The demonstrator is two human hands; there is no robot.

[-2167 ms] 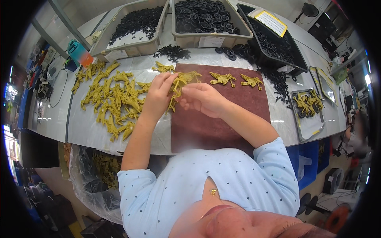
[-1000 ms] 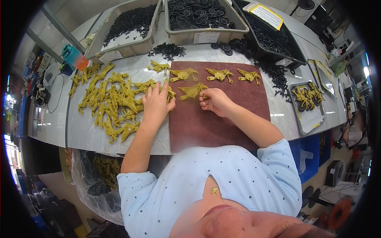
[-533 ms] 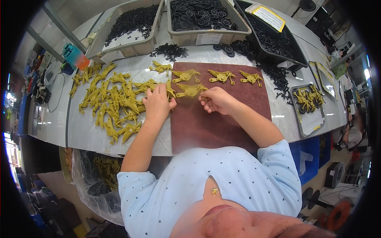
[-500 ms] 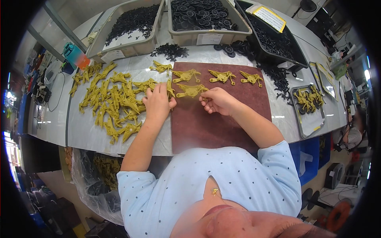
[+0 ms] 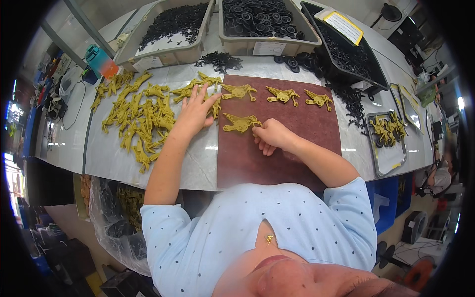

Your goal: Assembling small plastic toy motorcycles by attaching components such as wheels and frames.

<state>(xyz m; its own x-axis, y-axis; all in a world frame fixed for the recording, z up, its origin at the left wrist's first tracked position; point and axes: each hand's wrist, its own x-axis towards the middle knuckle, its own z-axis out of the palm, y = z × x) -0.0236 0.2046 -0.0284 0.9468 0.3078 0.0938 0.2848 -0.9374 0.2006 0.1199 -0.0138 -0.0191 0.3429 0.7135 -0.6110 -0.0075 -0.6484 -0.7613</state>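
On the maroon mat [image 5: 297, 148] lie several olive-yellow molded plastic parts with pointed ends. One yellow plastic part [image 5: 239, 123] lies nearer me than the others; my right hand [image 5: 271, 136] pinches its right end between thumb and forefinger, the other fingers curled. Three more, including the left one [image 5: 238, 92], form a row along the mat's far side. My left hand [image 5: 197, 111] is open, fingers spread over loose yellow parts by the mat's left edge; its fingertips partly hide those. A large heap of the same yellow parts [image 5: 143, 114] covers the table left of that hand.
Behind the mat stand a grey bin [image 5: 168, 57] of small black pieces, another grey bin [image 5: 269, 47] of black wheels, and a black bin [image 5: 346, 54]. Loose black pieces [image 5: 220, 62] lie before them. A metal tray [image 5: 385, 166] with yellow parts is at right; a bottle [image 5: 100, 62] stands far left.
My right hand has drawn the pinched yellow part toward me, away from the far row. My left hand has moved farther forward, and its fingers have spread over the loose parts.
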